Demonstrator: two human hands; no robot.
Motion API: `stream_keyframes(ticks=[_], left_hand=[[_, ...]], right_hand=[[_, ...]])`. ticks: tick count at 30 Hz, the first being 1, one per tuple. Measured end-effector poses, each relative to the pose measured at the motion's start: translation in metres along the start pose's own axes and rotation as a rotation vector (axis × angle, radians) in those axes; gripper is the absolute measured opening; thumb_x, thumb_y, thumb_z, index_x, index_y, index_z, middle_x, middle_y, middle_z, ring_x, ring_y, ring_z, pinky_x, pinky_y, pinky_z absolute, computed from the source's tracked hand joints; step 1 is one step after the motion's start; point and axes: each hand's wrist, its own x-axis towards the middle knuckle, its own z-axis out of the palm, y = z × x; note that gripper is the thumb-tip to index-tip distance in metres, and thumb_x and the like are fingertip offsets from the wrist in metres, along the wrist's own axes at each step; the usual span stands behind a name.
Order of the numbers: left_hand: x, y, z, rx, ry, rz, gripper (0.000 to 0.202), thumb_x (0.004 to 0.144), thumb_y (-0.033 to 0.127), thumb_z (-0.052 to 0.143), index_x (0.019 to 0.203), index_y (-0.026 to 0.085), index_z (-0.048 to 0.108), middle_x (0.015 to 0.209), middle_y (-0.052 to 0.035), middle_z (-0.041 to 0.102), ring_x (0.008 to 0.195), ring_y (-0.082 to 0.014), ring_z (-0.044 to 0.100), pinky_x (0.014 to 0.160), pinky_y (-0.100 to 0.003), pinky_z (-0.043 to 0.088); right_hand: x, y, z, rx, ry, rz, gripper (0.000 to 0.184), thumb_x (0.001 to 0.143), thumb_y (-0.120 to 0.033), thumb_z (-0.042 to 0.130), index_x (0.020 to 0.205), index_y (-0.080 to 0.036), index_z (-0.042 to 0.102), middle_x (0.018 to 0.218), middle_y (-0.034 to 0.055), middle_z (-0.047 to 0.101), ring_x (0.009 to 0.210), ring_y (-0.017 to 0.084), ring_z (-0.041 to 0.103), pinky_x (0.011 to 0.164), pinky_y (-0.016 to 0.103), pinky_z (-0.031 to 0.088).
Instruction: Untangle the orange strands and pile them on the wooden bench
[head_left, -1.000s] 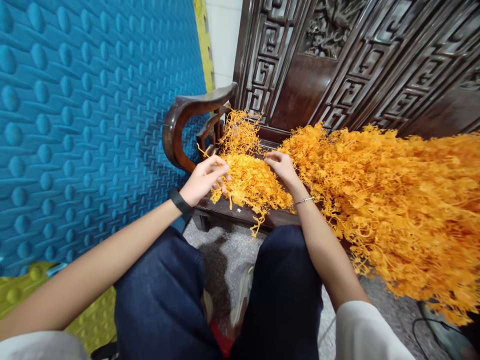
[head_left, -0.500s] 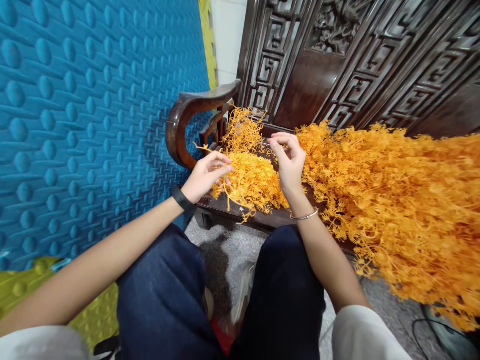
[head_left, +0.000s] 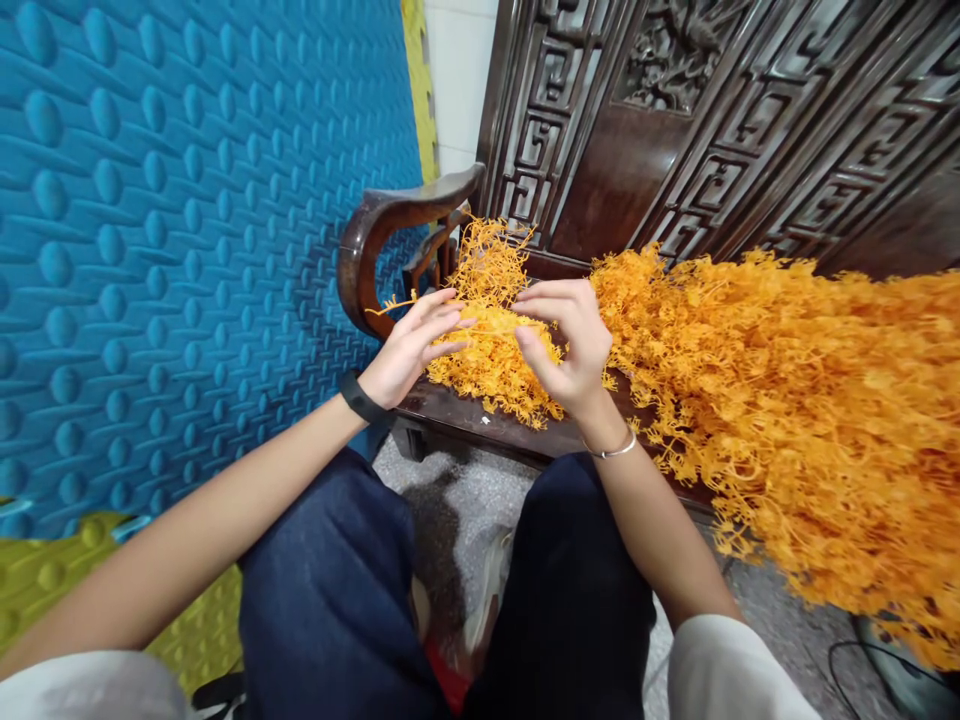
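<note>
**Both hands on one orange strand above the small heap**

While I sit with my knees (head_left: 450, 590) in dark blue trousers nearest the camera, grey speckled floor (head_left: 450, 510) shows between them. Just beyond, my left hand (head_left: 409, 345), a black band (head_left: 360, 398) at its wrist, and my right hand (head_left: 574, 345), with a thin silver bangle (head_left: 615, 450), meet over the front edge of the dark wooden bench (head_left: 480, 425). Each grip is pinched together on an end of one thin orange strand (head_left: 487, 322), held level between them. Right beneath it lies a small heap of orange strands (head_left: 499, 375) on the bench. To the right a far bigger orange pile (head_left: 795, 400) spreads along the seat. Farther back stand the curved armrest (head_left: 375, 225) and carved backrest (head_left: 675, 110); a blue studded mat (head_left: 172, 230) lines the left.
</note>
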Motion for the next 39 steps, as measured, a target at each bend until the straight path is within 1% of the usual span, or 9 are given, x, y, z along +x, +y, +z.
stream_keyframes(ticks=[5, 8, 13, 16, 20, 24, 31, 35, 39], left_hand=[[0.001, 0.001, 0.000, -0.052, 0.085, -0.036, 0.036, 0.076, 0.027, 0.061, 0.111, 0.019, 0.055, 0.119, -0.0058, 0.060, 0.104, -0.0142, 0.059, 0.078, -0.021, 0.050], [0.002, 0.002, -0.002, -0.103, 0.104, -0.060, 0.032, 0.076, 0.027, 0.060, 0.107, 0.018, 0.056, 0.115, -0.0051, 0.062, 0.100, -0.0123, 0.060, 0.073, -0.018, 0.049], [0.000, 0.007, -0.001, -0.104, 0.060, 0.017, 0.033, 0.077, 0.029, 0.059, 0.107, 0.019, 0.052, 0.117, -0.0063, 0.059, 0.094, -0.0126, 0.061, 0.074, -0.022, 0.052], [-0.002, 0.010, -0.003, 0.009, 0.072, 0.097, 0.035, 0.078, 0.037, 0.058, 0.108, 0.021, 0.050, 0.116, -0.0062, 0.058, 0.083, -0.0128, 0.063, 0.060, -0.022, 0.052], [0.000, 0.011, -0.010, 0.136, 0.225, 0.176, 0.031, 0.082, 0.049, 0.052, 0.100, 0.024, 0.050, 0.085, -0.0004, 0.061, 0.049, -0.0068, 0.055, 0.038, -0.019, 0.038], [0.003, 0.009, -0.017, 0.201, 0.369, 0.230, 0.030, 0.083, 0.052, 0.050, 0.100, 0.028, 0.049, 0.057, 0.0072, 0.047, 0.035, -0.0050, 0.040, 0.034, -0.021, 0.025], [0.002, 0.010, -0.018, 0.298, 0.343, 0.236, 0.036, 0.084, 0.053, 0.046, 0.078, 0.021, 0.060, 0.040, 0.0072, 0.028, 0.031, -0.0063, 0.027, 0.036, -0.023, 0.022], [-0.002, 0.011, -0.013, 0.397, 0.248, 0.260, 0.040, 0.084, 0.050, 0.048, 0.070, 0.017, 0.065, 0.050, 0.0007, 0.050, 0.044, -0.0087, 0.045, 0.045, -0.023, 0.034], [-0.006, 0.010, -0.008, 0.557, 0.122, 0.388, 0.035, 0.085, 0.046, 0.049, 0.077, 0.017, 0.067, 0.086, -0.0045, 0.066, 0.086, -0.0168, 0.059, 0.082, -0.029, 0.044]], right_hand=[[0.000, -0.012, 0.012, -0.184, -0.328, -0.201, 0.022, 0.085, -0.033, 0.057, 0.107, -0.031, 0.059, 0.119, 0.0037, 0.058, 0.111, 0.025, 0.051, 0.093, 0.047, 0.035], [-0.002, -0.006, 0.022, -0.261, -0.389, -0.241, 0.026, 0.089, -0.021, 0.049, 0.112, -0.032, 0.055, 0.127, 0.0034, 0.054, 0.117, 0.023, 0.047, 0.095, 0.046, 0.031], [-0.003, 0.004, 0.024, -0.223, -0.290, -0.199, 0.026, 0.091, -0.018, 0.047, 0.109, -0.032, 0.058, 0.113, 0.0019, 0.062, 0.105, 0.019, 0.054, 0.093, 0.043, 0.034], [-0.002, 0.002, 0.020, -0.091, -0.167, -0.063, 0.025, 0.088, -0.024, 0.052, 0.111, -0.032, 0.059, 0.105, 0.0016, 0.063, 0.102, 0.020, 0.056, 0.092, 0.044, 0.037], [0.000, -0.004, 0.016, 0.137, 0.079, 0.157, 0.029, 0.089, -0.036, 0.049, 0.117, -0.032, 0.055, 0.107, 0.0034, 0.061, 0.102, 0.021, 0.057, 0.090, 0.044, 0.044], [0.003, 0.000, 0.012, 0.284, 0.209, 0.270, 0.037, 0.091, -0.044, 0.041, 0.126, -0.034, 0.046, 0.108, 0.0053, 0.058, 0.102, 0.021, 0.059, 0.085, 0.041, 0.050], [0.004, 0.008, 0.010, 0.457, 0.134, 0.401, 0.028, 0.089, -0.047, 0.042, 0.107, -0.028, 0.052, 0.090, 0.0042, 0.060, 0.086, 0.018, 0.063, 0.077, 0.037, 0.053], [0.001, 0.001, 0.018, 0.616, 0.061, 0.484, 0.018, 0.083, -0.042, 0.055, 0.086, -0.024, 0.058, 0.077, 0.0000, 0.059, 0.071, 0.013, 0.060, 0.069, 0.032, 0.053], [-0.001, -0.007, 0.027, 0.670, -0.032, 0.518, 0.014, 0.078, -0.036, 0.065, 0.082, -0.023, 0.061, 0.082, -0.0014, 0.061, 0.073, 0.011, 0.058, 0.070, 0.028, 0.051]])
